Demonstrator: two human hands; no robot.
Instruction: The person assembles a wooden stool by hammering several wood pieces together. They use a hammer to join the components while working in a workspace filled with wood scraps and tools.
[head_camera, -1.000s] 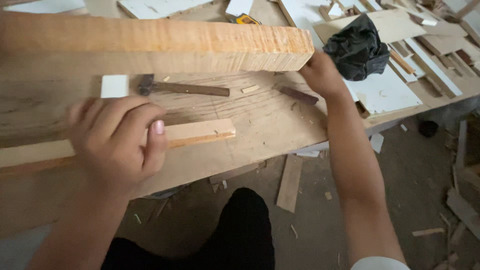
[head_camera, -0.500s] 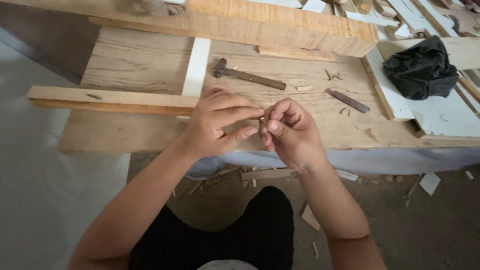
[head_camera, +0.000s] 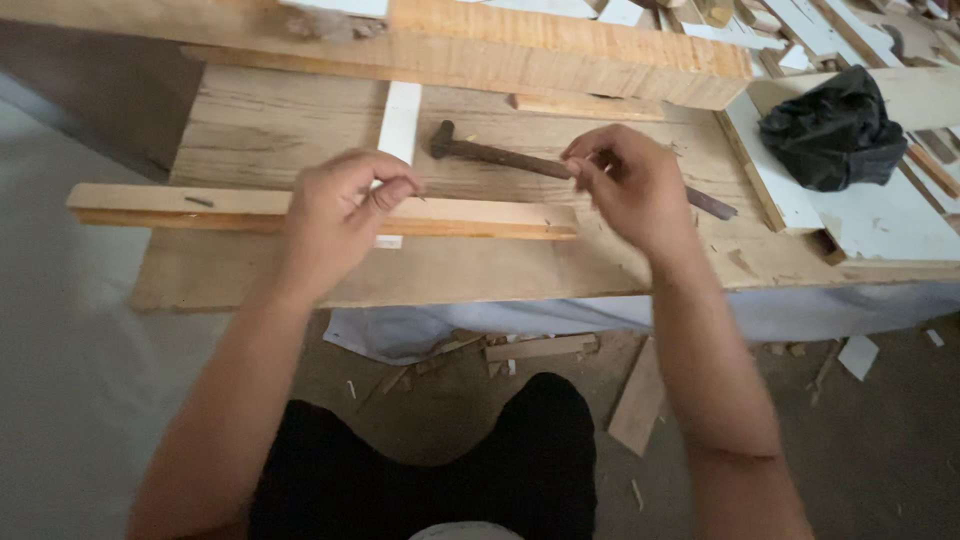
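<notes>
Hammer (head_camera: 500, 155), one only, is lying on the tabletop (head_camera: 250, 120); right hand (head_camera: 630, 185) fingers are closing on its handle, left hand (head_camera: 335, 215) fingers are pinching above one wooden strip (head_camera: 180, 205), contents unclear.

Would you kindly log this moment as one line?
left hand: pinching small nail over slat | right hand: at hammer handle | bench: black bag

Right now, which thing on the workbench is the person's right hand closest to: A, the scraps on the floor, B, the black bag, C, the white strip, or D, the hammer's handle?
D: the right hand is over the handle of the hammer, fingertips about at the handle's near end, while the black bag lies well off to the side and the white strip is nearer the left hand.
</notes>
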